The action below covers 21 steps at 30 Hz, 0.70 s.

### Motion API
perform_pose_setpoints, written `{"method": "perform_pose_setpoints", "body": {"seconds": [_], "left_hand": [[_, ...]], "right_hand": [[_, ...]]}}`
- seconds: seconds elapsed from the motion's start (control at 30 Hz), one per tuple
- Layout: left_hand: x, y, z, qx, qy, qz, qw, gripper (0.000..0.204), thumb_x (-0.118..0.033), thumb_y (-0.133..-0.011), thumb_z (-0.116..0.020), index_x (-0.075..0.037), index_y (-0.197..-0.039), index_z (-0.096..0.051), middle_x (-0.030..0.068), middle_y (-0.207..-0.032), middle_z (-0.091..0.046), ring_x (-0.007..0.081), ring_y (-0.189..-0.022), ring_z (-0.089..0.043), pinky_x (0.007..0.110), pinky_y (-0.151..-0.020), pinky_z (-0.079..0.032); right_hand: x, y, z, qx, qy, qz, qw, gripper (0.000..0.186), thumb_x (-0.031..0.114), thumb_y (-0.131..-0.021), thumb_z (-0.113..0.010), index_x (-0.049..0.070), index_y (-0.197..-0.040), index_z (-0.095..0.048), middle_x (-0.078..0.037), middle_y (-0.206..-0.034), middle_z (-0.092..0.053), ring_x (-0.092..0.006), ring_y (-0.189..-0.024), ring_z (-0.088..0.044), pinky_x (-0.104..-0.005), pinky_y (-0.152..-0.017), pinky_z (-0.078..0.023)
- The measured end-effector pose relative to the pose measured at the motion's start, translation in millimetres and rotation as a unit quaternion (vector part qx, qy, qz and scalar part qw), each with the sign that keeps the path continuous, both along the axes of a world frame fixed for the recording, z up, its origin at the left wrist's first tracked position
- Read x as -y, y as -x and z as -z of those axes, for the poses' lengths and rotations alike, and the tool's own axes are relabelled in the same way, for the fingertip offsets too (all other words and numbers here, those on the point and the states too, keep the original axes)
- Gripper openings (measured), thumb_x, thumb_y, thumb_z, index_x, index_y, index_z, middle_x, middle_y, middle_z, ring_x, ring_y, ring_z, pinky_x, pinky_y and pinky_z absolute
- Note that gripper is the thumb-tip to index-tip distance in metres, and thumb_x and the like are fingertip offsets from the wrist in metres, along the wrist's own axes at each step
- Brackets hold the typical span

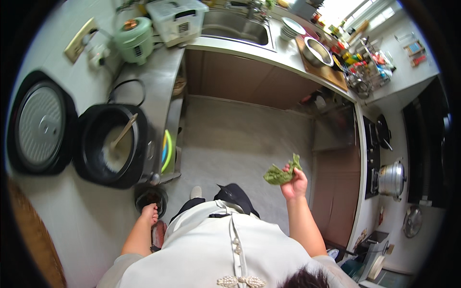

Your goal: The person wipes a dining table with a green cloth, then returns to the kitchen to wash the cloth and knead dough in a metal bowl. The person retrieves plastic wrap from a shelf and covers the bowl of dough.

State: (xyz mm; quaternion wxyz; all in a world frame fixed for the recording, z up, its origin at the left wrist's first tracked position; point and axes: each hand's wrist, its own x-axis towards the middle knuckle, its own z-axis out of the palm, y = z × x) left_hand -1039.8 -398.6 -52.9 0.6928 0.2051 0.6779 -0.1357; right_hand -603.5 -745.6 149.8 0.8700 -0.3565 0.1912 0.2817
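Observation:
Out to the right, my right hand (pixel 294 186) is closed around a crumpled green cloth (pixel 280 174), whose loose ends stick out on both sides of the fingers. At the lower left, my left hand (pixel 150 212) is curled closed at the near side of a dark round bin (pixel 162 196). Whether its fingers grip the rim or something small is hidden. Just beyond the bin stands an open rice cooker (pixel 137 158) on a metal shelf. A pale ladle (pixel 126 128) leans inside it, in whitish contents.
A steel sink (pixel 233 29) lies in the far counter, beside a clear plastic box (pixel 175 21) and a green appliance (pixel 133 41). A metal bowl (pixel 318 52) rests on a wooden board. On the right, a steel pot (pixel 391 178) stands by the stove. Grey floor (pixel 235 129) spreads ahead.

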Motion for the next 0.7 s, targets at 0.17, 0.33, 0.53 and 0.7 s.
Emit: {"method": "perform_pose_setpoints", "body": {"seconds": [0.17,0.33,0.53,0.7], "left_hand": [[-7.6,-166.4,1.0,0.070,0.058,-0.050,0.995,0.030,-0.035,-0.090,-0.048,-0.016,-0.068,-0.042,-0.0043,-0.048,-0.029,0.0097,-0.037,-0.020,0.026,-0.037,-0.016],[-13.5,-321.9,-37.7,0.184,0.012,-0.042,0.982,0.035,-0.037,-0.092,-0.045,-0.017,-0.064,-0.041,-0.0019,-0.045,-0.026,0.0117,-0.035,-0.020,0.027,-0.035,-0.016],[-92.1,-513.8,-123.5,0.320,-0.110,-0.103,0.935,0.035,-0.039,-0.094,-0.044,-0.018,-0.065,-0.041,-0.0046,-0.049,-0.027,0.0085,-0.038,-0.022,0.025,-0.038,-0.017],[-182.5,-656.8,-232.4,0.455,-0.261,-0.018,0.851,0.028,-0.037,-0.094,-0.043,-0.014,-0.084,-0.053,-0.0069,-0.061,-0.034,0.0043,-0.048,-0.026,0.021,-0.043,-0.019]], "right_hand": [[-47.6,-112.3,-0.1,0.020,-0.088,-0.039,0.995,0.022,0.013,-0.081,-0.057,0.002,-0.100,-0.058,-0.010,-0.095,-0.058,-0.0214,-0.086,-0.054,-0.0353,-0.087,-0.045],[-90.6,-232.0,-14.3,0.049,-0.119,-0.099,0.987,0.027,0.031,-0.090,-0.061,0.006,-0.099,-0.060,-0.009,-0.093,-0.057,-0.0204,-0.084,-0.053,-0.0349,-0.084,-0.045],[-186.6,-391.6,-49.0,0.123,-0.084,-0.176,0.973,0.024,0.028,-0.089,-0.058,0.004,-0.089,-0.056,-0.008,-0.085,-0.057,-0.0206,-0.079,-0.053,-0.0342,-0.079,-0.043],[-296.0,-498.2,-110.4,0.249,-0.109,-0.220,0.937,0.025,0.026,-0.085,-0.055,0.002,-0.090,-0.056,-0.011,-0.085,-0.056,-0.0228,-0.080,-0.054,-0.0352,-0.079,-0.044]]}}
